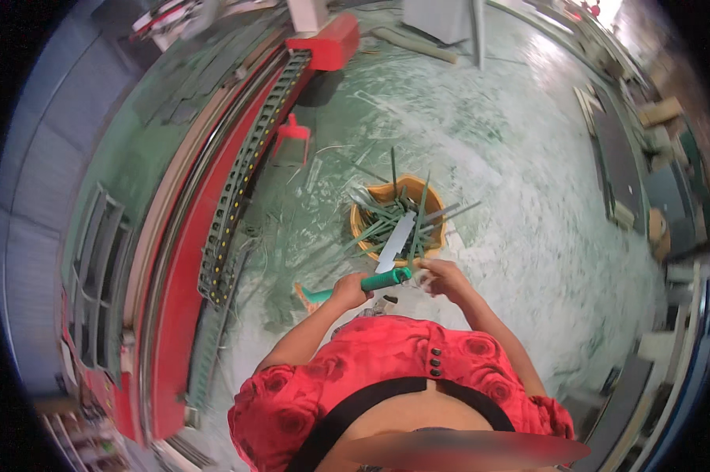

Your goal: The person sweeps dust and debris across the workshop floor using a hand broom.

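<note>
A green-handled knife [386,278] is being gripped in the left hand [349,291], fingers wrapped around it. A thin strip is being pinched by the right hand [443,277], just above the orange scrap basket [368,193]. Trimming appears underway; steady blade alignment is being called for.

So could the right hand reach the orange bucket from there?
Probably yes: the right hand hovers just beside the orange bucket, and nothing stands between them, only green strips poking out of it.

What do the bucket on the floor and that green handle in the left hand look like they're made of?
The bucket looks like orange plastic: smooth, evenly coloured rim, dull sheen. The green handle, held in the left hand, looks like ribbed rubber or soft plastic, matte; which one is hard to tell.
</note>
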`<state>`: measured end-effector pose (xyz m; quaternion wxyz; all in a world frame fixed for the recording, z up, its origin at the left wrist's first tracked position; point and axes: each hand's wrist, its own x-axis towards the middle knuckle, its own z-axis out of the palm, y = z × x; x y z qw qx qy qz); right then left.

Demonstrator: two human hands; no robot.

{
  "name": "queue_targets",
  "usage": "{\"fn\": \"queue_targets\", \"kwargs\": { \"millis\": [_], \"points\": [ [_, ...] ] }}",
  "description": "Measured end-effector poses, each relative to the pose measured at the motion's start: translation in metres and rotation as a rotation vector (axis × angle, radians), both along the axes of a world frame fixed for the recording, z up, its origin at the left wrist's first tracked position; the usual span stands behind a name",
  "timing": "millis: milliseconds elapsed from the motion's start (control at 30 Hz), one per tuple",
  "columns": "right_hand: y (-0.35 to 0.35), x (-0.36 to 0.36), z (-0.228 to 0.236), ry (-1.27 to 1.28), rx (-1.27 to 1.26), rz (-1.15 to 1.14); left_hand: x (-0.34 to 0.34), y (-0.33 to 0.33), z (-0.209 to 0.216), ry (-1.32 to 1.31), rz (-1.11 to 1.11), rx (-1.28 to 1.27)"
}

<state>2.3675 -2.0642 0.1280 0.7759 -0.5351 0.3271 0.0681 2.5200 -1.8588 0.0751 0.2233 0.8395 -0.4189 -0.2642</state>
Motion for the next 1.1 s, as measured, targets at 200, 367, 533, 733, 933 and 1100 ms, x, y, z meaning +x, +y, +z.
{"fn": "queue_targets", "kwargs": {
  "millis": [200,367,533,733,933,1100],
  "points": [
    [-0.112,-0.078,-0.081,0.331,-0.314,-0.455,0.034,-0.047,-0.029,0.179,0.063,0.070],
    [-0.147,-0.203,-0.125,0.785,-0.616,-0.226,0.040,-0.103,-0.045,0.269,0.148,0.085],
    [-0.197,-0.277,-0.153,0.989,-0.298,-0.348,0.037,-0.181,-0.054,0.351,0.234,0.104],
    [-0.333,-0.292,-0.127,0.915,-0.454,-0.136,0.003,-0.283,-0.032,0.181,0.402,0.211],
    [-0.506,-0.308,-0.141,0.658,-0.501,-0.325,-0.035,-0.366,-0.045,0.204,0.483,0.222],
    [-0.605,-0.257,-0.132,0.625,-0.560,-0.390,-0.055,-0.437,-0.048,0.238,0.579,0.204]
  ]
}}
